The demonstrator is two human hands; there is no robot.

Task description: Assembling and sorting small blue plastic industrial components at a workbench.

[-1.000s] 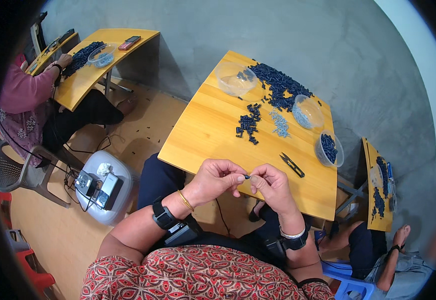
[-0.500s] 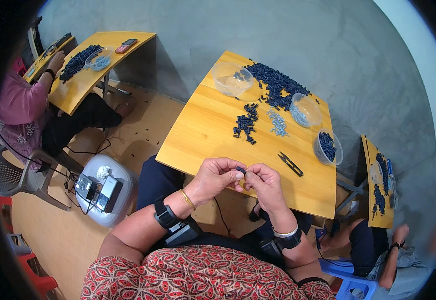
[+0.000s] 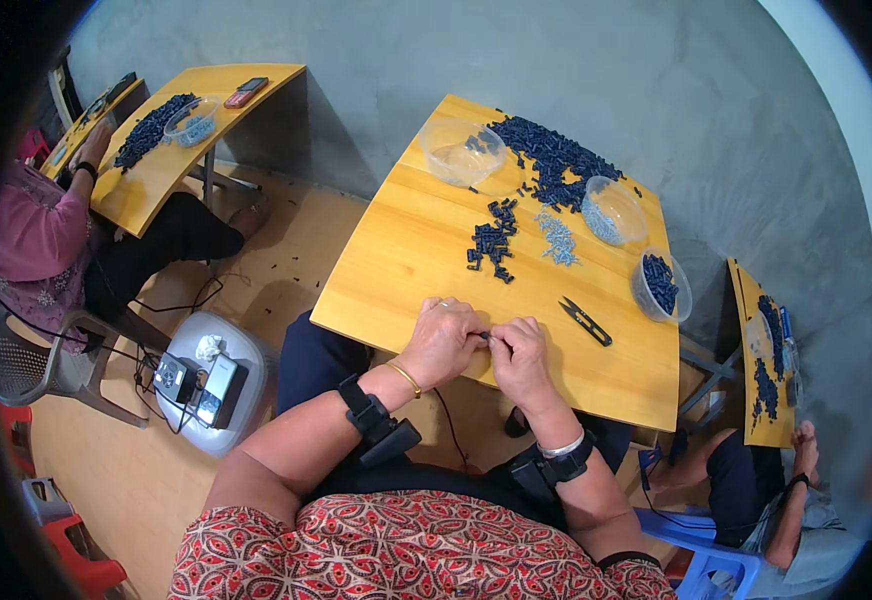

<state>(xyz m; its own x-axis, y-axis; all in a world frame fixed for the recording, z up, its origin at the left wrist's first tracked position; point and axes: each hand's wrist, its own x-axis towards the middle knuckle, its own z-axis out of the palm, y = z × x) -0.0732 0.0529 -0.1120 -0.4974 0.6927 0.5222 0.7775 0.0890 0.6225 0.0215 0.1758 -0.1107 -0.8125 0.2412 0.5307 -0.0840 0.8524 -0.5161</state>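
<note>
My left hand (image 3: 441, 338) is closed at the near edge of the wooden table, pinching a small dark piece (image 3: 484, 338) mostly hidden by the fingers. Right beside it my right hand (image 3: 519, 352) is closed too, thumb and fingertips on the same piece. Beyond them lies a small cluster of dark blue-black plastic parts (image 3: 493, 240). To its right is a scatter of thin silvery pins or screws (image 3: 558, 240). Black thread snips (image 3: 586, 322) rest to the right of my right hand.
A large heap of dark parts (image 3: 556, 160) covers the table's far side. Three clear round bowls stand there: far left (image 3: 448, 168), right with silvery pieces (image 3: 611, 212), near right with dark parts (image 3: 662, 288). People work at tables on both sides. A plastic box (image 3: 218, 400) stands left.
Both hands have moved slightly away from me, onto the table's near edge, and turned more palm-down. The small dark piece stays between the fingers, now less visible.
</note>
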